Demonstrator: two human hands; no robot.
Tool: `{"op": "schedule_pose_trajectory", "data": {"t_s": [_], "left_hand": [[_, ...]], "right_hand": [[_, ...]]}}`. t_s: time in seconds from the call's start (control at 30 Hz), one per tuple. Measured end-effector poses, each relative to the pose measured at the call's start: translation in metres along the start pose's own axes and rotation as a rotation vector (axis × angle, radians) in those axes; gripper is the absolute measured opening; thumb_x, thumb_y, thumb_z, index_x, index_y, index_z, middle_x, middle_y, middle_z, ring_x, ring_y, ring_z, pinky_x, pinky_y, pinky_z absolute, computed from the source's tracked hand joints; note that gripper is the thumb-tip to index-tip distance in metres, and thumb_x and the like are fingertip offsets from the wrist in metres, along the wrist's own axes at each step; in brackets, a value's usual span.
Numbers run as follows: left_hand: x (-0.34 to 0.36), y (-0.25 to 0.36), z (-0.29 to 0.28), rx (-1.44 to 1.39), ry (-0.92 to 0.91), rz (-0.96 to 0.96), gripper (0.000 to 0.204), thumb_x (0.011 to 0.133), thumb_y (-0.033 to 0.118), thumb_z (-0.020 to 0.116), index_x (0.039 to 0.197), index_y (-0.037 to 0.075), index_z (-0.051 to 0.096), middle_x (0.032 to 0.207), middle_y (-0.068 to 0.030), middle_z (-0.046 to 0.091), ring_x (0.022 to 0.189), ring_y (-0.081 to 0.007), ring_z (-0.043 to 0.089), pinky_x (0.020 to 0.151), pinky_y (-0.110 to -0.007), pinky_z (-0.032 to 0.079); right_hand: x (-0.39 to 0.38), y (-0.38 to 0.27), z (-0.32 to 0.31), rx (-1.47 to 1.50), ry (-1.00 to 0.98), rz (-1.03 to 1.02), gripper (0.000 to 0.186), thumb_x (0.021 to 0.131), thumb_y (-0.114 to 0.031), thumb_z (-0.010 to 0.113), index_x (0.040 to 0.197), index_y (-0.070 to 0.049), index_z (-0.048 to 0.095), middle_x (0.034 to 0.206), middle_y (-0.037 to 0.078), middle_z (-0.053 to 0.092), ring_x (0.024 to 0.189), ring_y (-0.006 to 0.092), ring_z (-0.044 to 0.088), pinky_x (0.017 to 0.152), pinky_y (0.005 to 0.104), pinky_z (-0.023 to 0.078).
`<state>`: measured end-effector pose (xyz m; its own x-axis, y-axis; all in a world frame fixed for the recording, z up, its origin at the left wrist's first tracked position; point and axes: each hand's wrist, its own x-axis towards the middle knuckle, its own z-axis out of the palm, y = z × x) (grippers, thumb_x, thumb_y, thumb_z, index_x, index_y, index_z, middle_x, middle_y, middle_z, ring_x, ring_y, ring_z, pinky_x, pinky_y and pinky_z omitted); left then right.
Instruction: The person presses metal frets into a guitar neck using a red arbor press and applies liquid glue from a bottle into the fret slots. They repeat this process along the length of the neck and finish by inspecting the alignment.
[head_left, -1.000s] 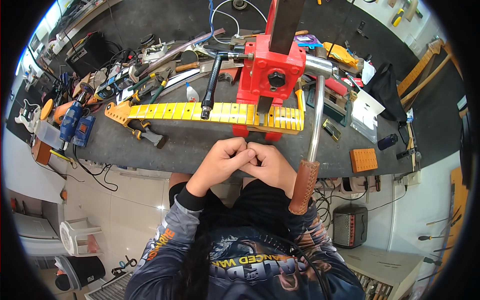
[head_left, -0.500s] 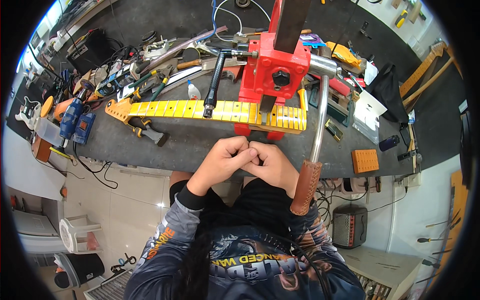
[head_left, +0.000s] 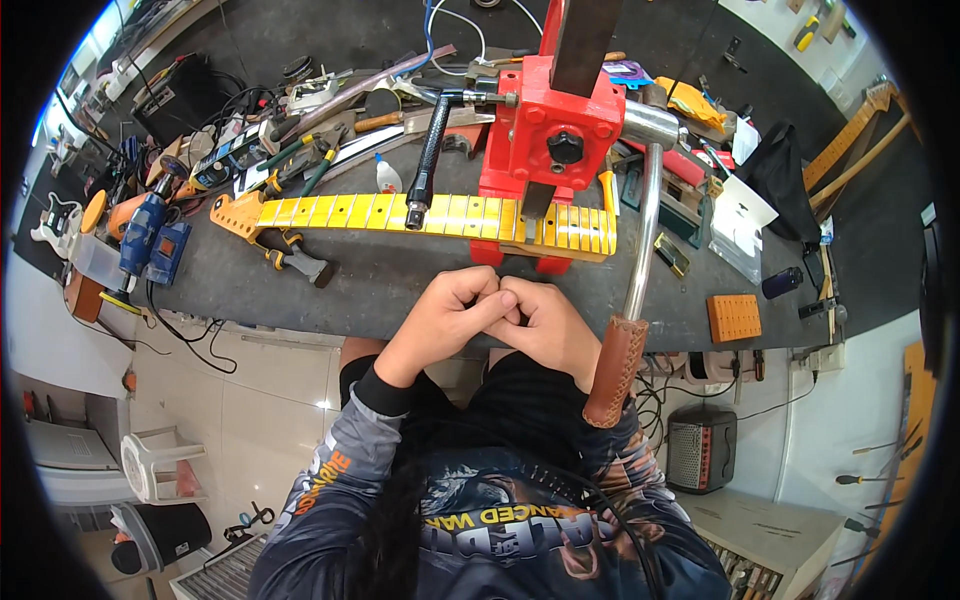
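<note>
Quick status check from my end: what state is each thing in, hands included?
Left hand: fingers curled, touching the right hand; contents hidden
Right hand: fingers curled; contents hidden
Red press: upright on the bench
Guitar neck: fretboard up, under the press ram; contact unclear
Lever: slanting down, ungripped
Black ribbed handle: jutting from the press, overlapping the neck in view
Orange block: lying on the bench

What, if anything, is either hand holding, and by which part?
Nothing visible is held: left hand and right hand meet; anything hidden inside can't be told.
</note>
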<state>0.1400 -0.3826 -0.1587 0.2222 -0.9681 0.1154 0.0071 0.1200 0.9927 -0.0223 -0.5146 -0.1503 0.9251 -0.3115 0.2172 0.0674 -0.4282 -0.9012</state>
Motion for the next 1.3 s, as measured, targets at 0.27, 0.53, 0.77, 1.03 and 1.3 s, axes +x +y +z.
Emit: {"op": "schedule_pose_trajectory", "data": {"t_s": [0.27, 0.53, 0.77, 1.03, 1.3], "left_hand": [[-0.0002, -0.0054, -0.0020, 0.016, 0.004, 0.013, 0.029, 0.113, 0.015, 0.072, 0.089, 0.001, 0.062, 0.092, -0.0073, 0.080, 0.088, -0.0096, 0.072, 0.078, -0.028, 0.056], [0.0005, 0.0001, -0.0003, 0.024, 0.002, 0.021, 0.029, 0.113, 0.015, 0.072, 0.089, 0.001, 0.062, 0.092, -0.0075, 0.080, 0.087, -0.0093, 0.071, 0.077, -0.027, 0.056], [-0.0004, -0.0071, -0.0025, 0.034, 0.007, 0.018, 0.029, 0.113, 0.015, 0.072, 0.089, 0.001, 0.062, 0.093, -0.0084, 0.080, 0.088, -0.0100, 0.072, 0.078, -0.028, 0.057], [0.0007, -0.0072, -0.0019, 0.058, 0.011, 0.023, 0.029, 0.113, 0.015, 0.072, 0.089, 0.001, 0.062, 0.092, -0.0081, 0.079, 0.089, -0.0109, 0.071, 0.080, -0.028, 0.056], [-0.0001, -0.0055, -0.0021, 0.057, 0.009, 0.015, 0.030, 0.113, 0.016, 0.072, 0.088, 0.002, 0.061, 0.092, -0.0079, 0.079, 0.088, -0.0108, 0.071, 0.079, -0.028, 0.056]], "right_hand": [[-0.0005, -0.0011, -0.0006, 0.012, -0.004, 0.028, 0.024, 0.100, -0.018, 0.084, 0.107, -0.002, 0.068, 0.075, 0.005, 0.058, 0.066, 0.0157, 0.052, 0.065, 0.0368, 0.048], [0.0000, 0.0014, 0.0009, 0.051, 0.001, 0.042, 0.024, 0.099, -0.017, 0.084, 0.107, -0.002, 0.068, 0.075, 0.006, 0.058, 0.066, 0.0169, 0.053, 0.065, 0.0373, 0.048], [-0.0003, -0.0013, -0.0004, 0.012, -0.001, 0.030, 0.024, 0.098, -0.017, 0.085, 0.105, -0.001, 0.067, 0.075, 0.007, 0.059, 0.067, 0.0172, 0.053, 0.066, 0.0376, 0.048], [-0.0002, 0.0053, -0.0032, 0.032, -0.008, 0.047, 0.026, 0.099, -0.018, 0.084, 0.099, -0.001, 0.064, 0.075, 0.006, 0.058, 0.068, 0.0148, 0.052, 0.065, 0.0368, 0.048], [-0.0002, 0.0009, -0.0014, 0.028, -0.005, 0.049, 0.025, 0.100, -0.018, 0.083, 0.100, -0.001, 0.065, 0.075, 0.005, 0.058, 0.068, 0.0143, 0.052, 0.065, 0.0362, 0.048]]}}
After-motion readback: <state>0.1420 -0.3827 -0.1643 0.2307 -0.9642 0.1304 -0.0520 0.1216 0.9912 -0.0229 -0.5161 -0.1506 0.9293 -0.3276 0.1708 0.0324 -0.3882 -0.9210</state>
